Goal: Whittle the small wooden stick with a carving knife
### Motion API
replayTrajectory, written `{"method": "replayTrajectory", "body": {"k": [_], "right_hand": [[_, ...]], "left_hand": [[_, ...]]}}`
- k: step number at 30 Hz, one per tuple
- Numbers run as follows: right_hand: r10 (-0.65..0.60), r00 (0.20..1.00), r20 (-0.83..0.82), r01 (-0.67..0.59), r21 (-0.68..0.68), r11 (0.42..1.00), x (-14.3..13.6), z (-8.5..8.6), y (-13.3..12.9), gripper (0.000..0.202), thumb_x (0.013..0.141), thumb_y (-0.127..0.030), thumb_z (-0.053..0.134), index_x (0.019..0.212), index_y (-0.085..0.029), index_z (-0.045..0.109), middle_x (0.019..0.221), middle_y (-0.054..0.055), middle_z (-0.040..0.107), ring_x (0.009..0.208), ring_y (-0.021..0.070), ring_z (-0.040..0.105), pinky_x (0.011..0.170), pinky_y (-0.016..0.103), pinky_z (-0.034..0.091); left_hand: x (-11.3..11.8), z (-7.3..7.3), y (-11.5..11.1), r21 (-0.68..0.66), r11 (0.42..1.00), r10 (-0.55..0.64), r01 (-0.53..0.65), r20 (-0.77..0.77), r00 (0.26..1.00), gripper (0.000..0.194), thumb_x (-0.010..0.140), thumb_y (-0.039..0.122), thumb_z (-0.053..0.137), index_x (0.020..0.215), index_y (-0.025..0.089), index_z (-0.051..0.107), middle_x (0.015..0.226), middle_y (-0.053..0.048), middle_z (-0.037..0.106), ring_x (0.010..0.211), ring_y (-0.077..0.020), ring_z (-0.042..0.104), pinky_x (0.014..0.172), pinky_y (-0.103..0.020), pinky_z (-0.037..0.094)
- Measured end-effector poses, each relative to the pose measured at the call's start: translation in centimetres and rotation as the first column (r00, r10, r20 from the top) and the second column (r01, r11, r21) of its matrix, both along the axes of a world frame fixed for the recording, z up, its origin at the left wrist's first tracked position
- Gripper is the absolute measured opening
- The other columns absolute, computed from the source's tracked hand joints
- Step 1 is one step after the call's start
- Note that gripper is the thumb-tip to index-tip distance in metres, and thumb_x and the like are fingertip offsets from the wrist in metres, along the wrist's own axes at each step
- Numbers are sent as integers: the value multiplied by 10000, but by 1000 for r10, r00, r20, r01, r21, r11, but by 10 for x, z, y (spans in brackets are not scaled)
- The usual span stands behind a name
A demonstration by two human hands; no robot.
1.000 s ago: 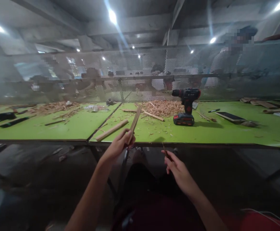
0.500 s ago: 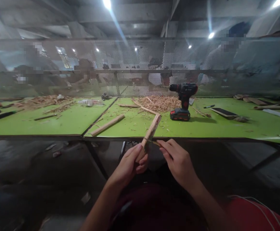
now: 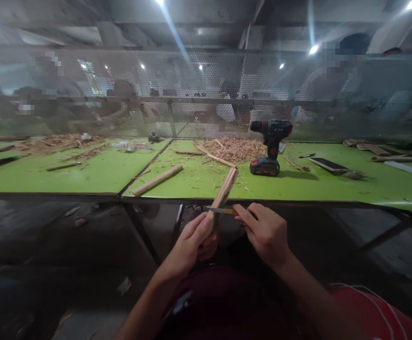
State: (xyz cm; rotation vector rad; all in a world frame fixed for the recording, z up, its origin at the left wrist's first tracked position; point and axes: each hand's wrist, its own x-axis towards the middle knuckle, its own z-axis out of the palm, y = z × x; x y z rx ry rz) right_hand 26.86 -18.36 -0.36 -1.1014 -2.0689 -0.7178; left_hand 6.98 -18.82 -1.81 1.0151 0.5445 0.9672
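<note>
My left hand (image 3: 196,238) is closed around the near end of a wooden stick (image 3: 224,190), which slants up and away over the front edge of the green table (image 3: 333,186). Dark patches show along the stick's right side. My right hand (image 3: 264,231) grips a knife (image 3: 223,210) with a yellowish handle. Its blade lies across the stick just beyond my left thumb. The handle is mostly hidden inside my right fingers.
A cordless drill (image 3: 271,146) stands upright on the table beside a heap of wood shavings (image 3: 239,150). A round wooden rod (image 3: 158,180) lies to the left; a phone (image 3: 329,165) and a pen (image 3: 307,155) are at right. Behind rises a perforated screen (image 3: 198,118), with people beyond it.
The knife blade has turned flatter and now shows more plainly across the stick. My right hand has shifted slightly, and the view has tilted a little.
</note>
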Motion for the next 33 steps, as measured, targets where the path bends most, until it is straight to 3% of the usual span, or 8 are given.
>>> {"method": "replayTrajectory", "body": {"k": [8, 12, 14, 16, 19, 23, 26, 33], "right_hand": [[-97, 983, 155, 81, 103, 991, 13, 13, 10, 263, 1001, -303, 493, 1077, -245, 738, 662, 30, 596, 617, 150, 492, 573, 294, 298], [-336, 942, 11, 333, 114, 936, 48, 27, 37, 313, 1005, -336, 471, 1104, -217, 743, 714, 47, 641, 570, 146, 484, 524, 290, 239], [-383, 915, -130, 394, 74, 916, 65, 35, 47, 330, 996, -350, 474, 1090, -184, 743, 801, 77, 686, 626, 169, 551, 542, 281, 292], [-298, 921, -252, 313, 19, 950, 73, 38, 47, 333, 987, -346, 481, 1083, -156, 737, 878, 110, 710, 738, 213, 624, 611, 299, 395], [-58, 938, -342, 32, -81, 996, 59, 31, 28, 307, 989, -326, 480, 1107, -170, 716, 961, 121, 722, 860, 235, 666, 746, 346, 490], [152, 939, -307, -233, -247, 941, 18, 6, -3, 264, 992, -265, 480, 1128, -188, 694, 904, 81, 705, 786, 174, 661, 715, 284, 514], [195, 954, -228, -257, -291, 922, 2, -9, -11, 269, 997, -233, 465, 1124, -158, 690, 803, 55, 671, 691, 141, 641, 643, 242, 494], [241, 961, -137, -264, -183, 947, 5, -22, -17, 255, 994, -189, 459, 1133, -124, 663, 730, 40, 623, 605, 121, 595, 557, 228, 444]], "left_hand": [[-4, -3, 1, 34, 999, -22, 21, 26, 999, 318, 957, 462, 517, 815, 196, 417, 616, 77, 299, 446, -35, 204, 404, -186, 148], [-7, -12, -5, 52, 998, -50, 48, 39, 998, 263, 968, 393, 526, 826, 184, 454, 610, 78, 293, 453, -36, 211, 404, -178, 173], [-8, -16, -7, 40, 998, -60, 58, 49, 997, 228, 974, 372, 519, 864, 174, 494, 612, 75, 296, 453, -36, 218, 404, -175, 183], [-9, -18, -8, -3, 999, -53, 53, 88, 995, 247, 977, 378, 509, 844, 171, 495, 612, 74, 297, 448, -33, 208, 400, -169, 181], [-7, -18, -7, -94, 994, -48, 63, 148, 988, 296, 967, 416, 513, 823, 157, 506, 595, 80, 293, 440, -24, 168, 394, -153, 154], [-2, -19, -7, -162, 979, -85, 122, 218, 972, 315, 955, 435, 521, 941, 126, 582, 576, 88, 286, 427, -21, 139, 375, -141, 151], [0, -22, -9, -178, 973, -95, 145, 266, 959, 324, 955, 439, 522, 968, 123, 593, 579, 88, 282, 424, -20, 131, 365, -132, 155], [5, -25, -12, -152, 965, -150, 213, 345, 927, 315, 956, 438, 520, 945, 128, 573, 574, 90, 283, 416, -25, 125, 349, -123, 171]]}}
